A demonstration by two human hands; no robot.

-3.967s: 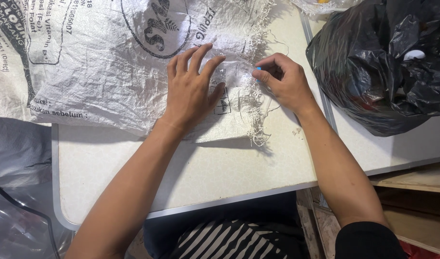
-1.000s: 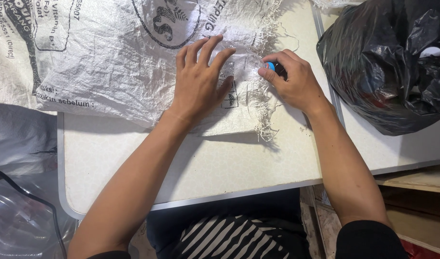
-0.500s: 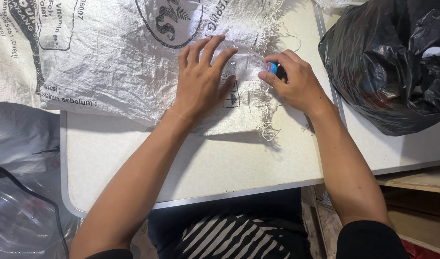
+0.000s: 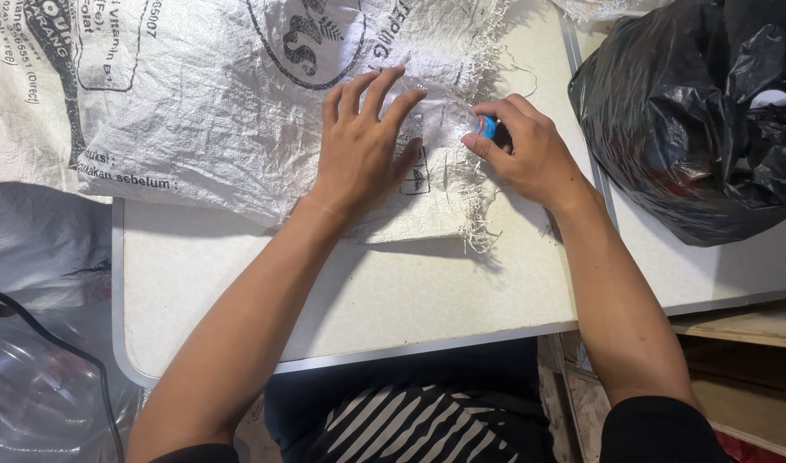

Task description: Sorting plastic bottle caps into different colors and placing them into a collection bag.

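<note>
We found the left hand point(image 4: 358, 146) spread flat, pinning the white woven sack point(image 4: 221, 103) on the surface point(image 4: 393, 283). The right hand point(image 4: 526, 154) pinched a small blue object point(image 4: 485, 127) at the frayed edge. We judged steady flat pressure essential.

Cream metal-edged table point(image 4: 238, 283), black plastic bag point(image 4: 693, 120) at right, wooden boards point(image 4: 744, 343) below, even light.

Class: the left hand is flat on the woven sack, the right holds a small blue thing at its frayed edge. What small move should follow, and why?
Probably draw the small blue object in the right hand along the frayed edge, since the left hand already pins the white woven sack flat beside it.
</note>
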